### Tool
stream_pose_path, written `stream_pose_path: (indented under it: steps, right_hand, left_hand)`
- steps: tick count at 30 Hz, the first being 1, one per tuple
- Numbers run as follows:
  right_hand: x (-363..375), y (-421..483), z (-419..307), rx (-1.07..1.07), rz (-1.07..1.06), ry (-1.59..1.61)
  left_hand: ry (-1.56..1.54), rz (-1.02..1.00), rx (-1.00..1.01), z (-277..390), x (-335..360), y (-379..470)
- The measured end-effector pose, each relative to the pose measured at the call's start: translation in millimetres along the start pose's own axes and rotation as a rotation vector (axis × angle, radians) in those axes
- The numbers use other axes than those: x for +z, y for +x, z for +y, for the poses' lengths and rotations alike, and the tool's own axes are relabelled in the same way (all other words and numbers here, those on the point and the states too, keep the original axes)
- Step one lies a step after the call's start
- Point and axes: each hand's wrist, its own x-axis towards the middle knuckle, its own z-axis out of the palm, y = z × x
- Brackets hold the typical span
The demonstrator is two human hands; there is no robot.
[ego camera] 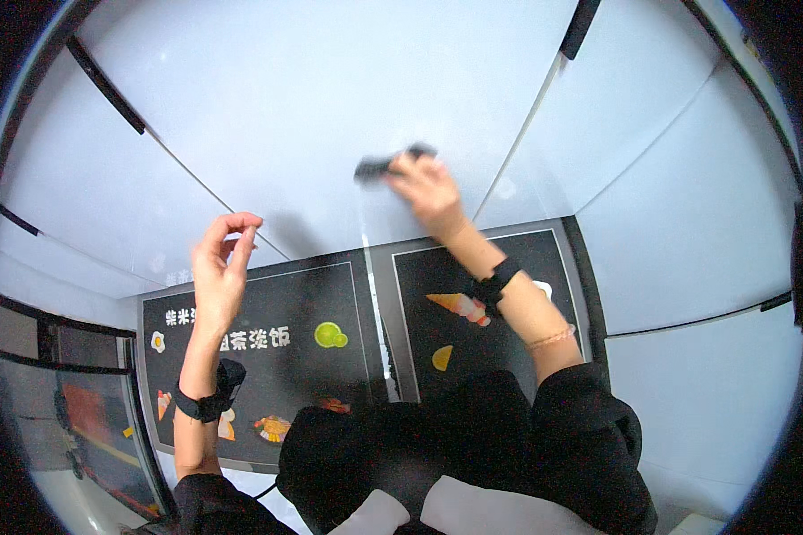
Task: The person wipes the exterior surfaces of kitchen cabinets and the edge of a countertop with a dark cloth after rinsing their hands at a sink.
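Note:
My right hand (428, 190) is shut on a black object (375, 170), held in front of a broad white glossy panel (348, 87). Motion blurs the object, so its kind cannot be told. Left of it, my left hand (227, 244) is raised with curled fingers and nothing visible in it; the thumb and index fingertips are close but apart. Black bands with small black devices are strapped on both wrists.
Two dark printed mats (318, 374) with food pictures and writing lie below the white panels. Black strip handles (107, 87) mark the panel edges. A dark-framed glass-fronted unit (100, 414) stands at lower left.

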Motion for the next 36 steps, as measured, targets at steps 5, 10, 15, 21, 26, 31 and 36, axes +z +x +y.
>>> stream_pose_path:
  steps: [5, 10, 15, 21, 26, 31, 36]
  right_hand:
    - [10, -90, -6, -0.067, -0.551, 0.130]
    - [-42, 41, 17, -0.021, -0.095, 0.022]
    - [-72, 122, 36, 0.123, 0.329, -0.152]
    - [-21, -9, -2, 0.053, -0.210, 0.055]
    - [-55, -18, 8, 0.344, -0.184, 0.055]
    - [-86, 24, 26, 0.326, -0.040, 0.040]
    - [-88, 22, 24, 0.382, -0.040, 0.033]
  left_hand:
    - [0.061, -0.080, -0.033, 10, 24, 0]
    - [0.051, -0.056, -0.005, 9, 20, 0]
    - [0.053, -0.059, 0.073, 31, 44, 11]
    - [-0.041, -0.104, 0.082, 36, 103, 36]
    - [-0.277, -0.180, -0.103, 40, 147, 62]
    - [-0.420, -0.029, -0.264, 51, 176, 88]
    - [-0.476, 0.041, -0.247, 46, 184, 81]
